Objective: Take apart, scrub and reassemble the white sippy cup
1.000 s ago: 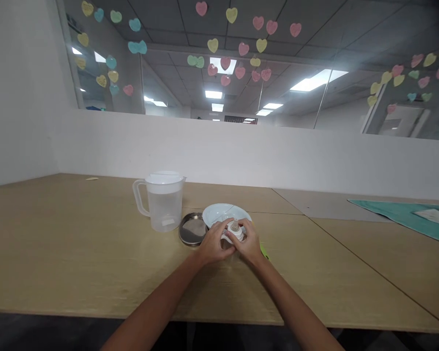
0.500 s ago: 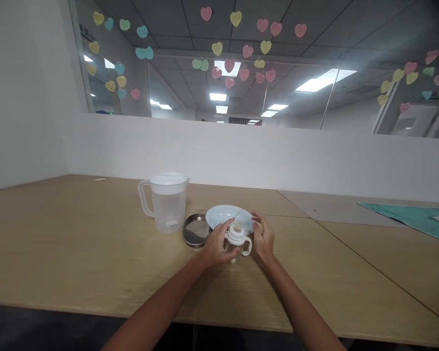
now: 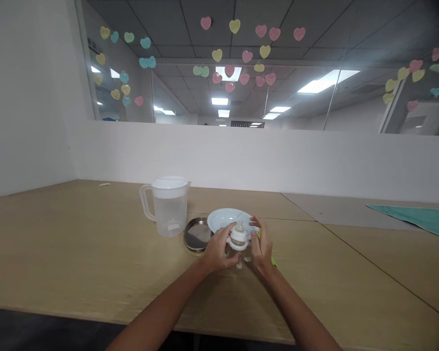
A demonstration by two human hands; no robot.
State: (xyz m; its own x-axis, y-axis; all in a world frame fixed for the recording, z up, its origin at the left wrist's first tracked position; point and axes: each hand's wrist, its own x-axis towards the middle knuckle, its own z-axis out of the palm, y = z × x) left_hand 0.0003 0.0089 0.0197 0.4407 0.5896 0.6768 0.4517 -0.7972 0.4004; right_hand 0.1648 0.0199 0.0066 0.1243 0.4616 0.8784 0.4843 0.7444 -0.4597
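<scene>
A clear baby bottle with a white collar, a pale nipple on top and white handles stands upright in front of me. My left hand is wrapped around its left side, thumb low in front and fingers behind. On the other side, my right hand is held close to the collar, fingers curved and apart from the thumb; whether it touches the bottle I cannot tell. Just behind sits a pale blue oval dish, partly hidden by the bottle and hands.
A round metal tray lies left of the dish. Farther left stands a lidded translucent pitcher. A yellow-green thing peeks out behind my right wrist. On the right lies a teal cloth; a white wall rises behind the table.
The right hand has moved in closer to the bottle. The bottle's handles have turned, and a clear band now shows beneath the collar. The view has shifted slightly.
</scene>
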